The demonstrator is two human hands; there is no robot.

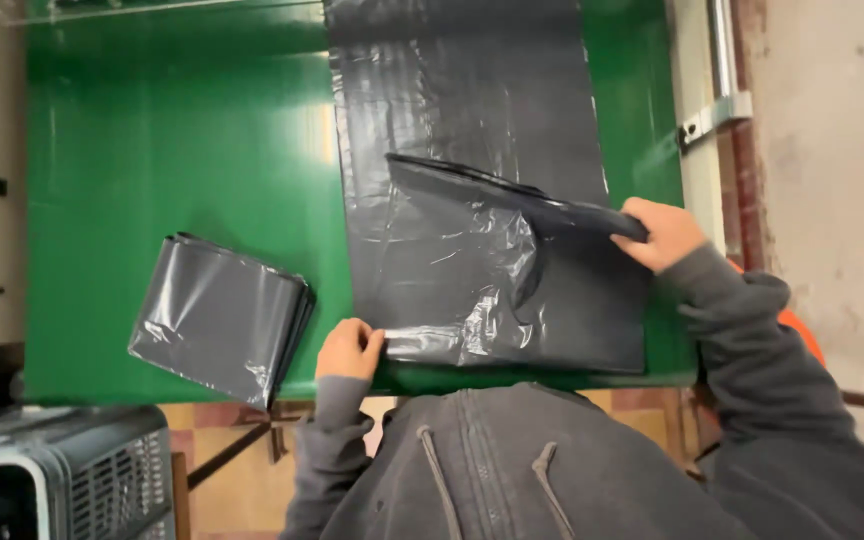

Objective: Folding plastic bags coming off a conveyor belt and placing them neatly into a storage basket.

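A long black plastic bag sheet point(452, 110) lies flat on the green table point(172, 150), reaching from the far edge to the near edge. My left hand point(349, 349) pinches its near left corner at the table's front edge. My right hand point(664, 233) grips the sheet's right edge and has lifted a fold point(492, 195) of it up and over toward the middle. A stack of folded black bags point(220, 316) rests to the left of my left hand, overhanging the front edge slightly.
A grey slatted crate point(62, 470) stands on the floor at the lower left. A white metal frame with a bracket point(714, 115) runs along the table's right side, next to a pale wall. Tiled floor shows below the table.
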